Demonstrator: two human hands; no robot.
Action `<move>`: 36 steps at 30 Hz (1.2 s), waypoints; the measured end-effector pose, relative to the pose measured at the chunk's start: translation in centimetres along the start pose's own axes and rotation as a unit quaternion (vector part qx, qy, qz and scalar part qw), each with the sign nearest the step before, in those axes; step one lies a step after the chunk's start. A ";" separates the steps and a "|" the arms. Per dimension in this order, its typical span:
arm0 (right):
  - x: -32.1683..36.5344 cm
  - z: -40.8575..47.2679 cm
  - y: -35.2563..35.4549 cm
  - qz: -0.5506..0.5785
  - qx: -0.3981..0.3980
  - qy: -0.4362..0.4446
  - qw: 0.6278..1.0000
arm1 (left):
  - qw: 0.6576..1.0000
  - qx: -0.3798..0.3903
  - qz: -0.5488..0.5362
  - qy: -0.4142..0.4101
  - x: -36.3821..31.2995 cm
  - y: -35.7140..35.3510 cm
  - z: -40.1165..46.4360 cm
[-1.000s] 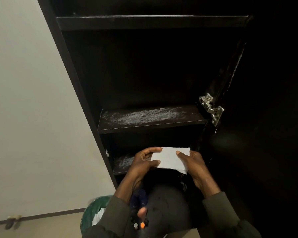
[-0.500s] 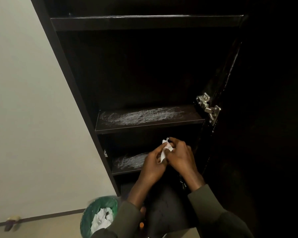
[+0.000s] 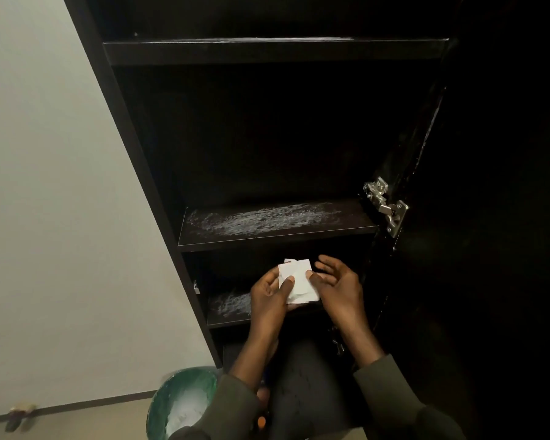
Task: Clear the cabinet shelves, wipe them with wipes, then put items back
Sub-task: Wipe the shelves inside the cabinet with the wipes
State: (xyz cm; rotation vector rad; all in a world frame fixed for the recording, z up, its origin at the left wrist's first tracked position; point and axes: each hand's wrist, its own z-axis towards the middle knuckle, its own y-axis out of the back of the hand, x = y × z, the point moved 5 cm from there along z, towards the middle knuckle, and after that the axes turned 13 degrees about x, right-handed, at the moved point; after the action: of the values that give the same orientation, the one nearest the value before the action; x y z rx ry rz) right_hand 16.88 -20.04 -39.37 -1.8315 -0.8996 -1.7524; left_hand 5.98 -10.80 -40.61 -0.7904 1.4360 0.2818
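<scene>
A folded white wipe [image 3: 299,281] lies in my left hand [image 3: 272,295], which holds it with the thumb pressed on top, in front of the dark cabinet. My right hand [image 3: 338,289] is beside it with fingers spread, its thumb tip touching the wipe's right edge. The middle shelf [image 3: 356,225] carries whitish streaks and holds nothing. A lower shelf [image 3: 227,312], also streaked, sits just behind my left hand. The top shelf [image 3: 267,50] shows only its front edge.
The cabinet door [image 3: 489,217] stands open on the right, with a metal hinge [image 3: 386,204]. A green bin [image 3: 178,404] with white waste sits on the floor at lower left. A pale wall [image 3: 45,185] fills the left side.
One second ago both hands held the wipe stretched flat. They then bunched it together. Now it lies folded small in my left hand, and my right hand has opened.
</scene>
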 end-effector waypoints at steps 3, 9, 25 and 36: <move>-1.7 -0.6 -1.6 0.171 0.153 -0.105 0.968 | 1.000 0.020 0.002 0.022 0.3 -0.2 -0.1; -4.5 1.2 -0.1 0.231 0.003 -0.087 0.969 | 0.995 0.034 0.081 0.043 0.6 0.4 -0.1; -5.8 3.8 0.6 -0.330 -0.103 0.123 0.930 | 0.986 -0.160 -0.022 0.032 0.6 8.2 -0.5; -12.3 3.4 -5.1 -0.572 0.001 0.062 0.818 | 0.981 -0.191 -0.029 0.033 0.3 9.7 -0.9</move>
State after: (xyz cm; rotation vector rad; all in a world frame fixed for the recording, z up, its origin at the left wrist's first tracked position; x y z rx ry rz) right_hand 15.86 -15.93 -52.42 -1.1112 -2.2202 -2.4127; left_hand -0.61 -4.46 -43.86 -1.1618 1.4372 0.4996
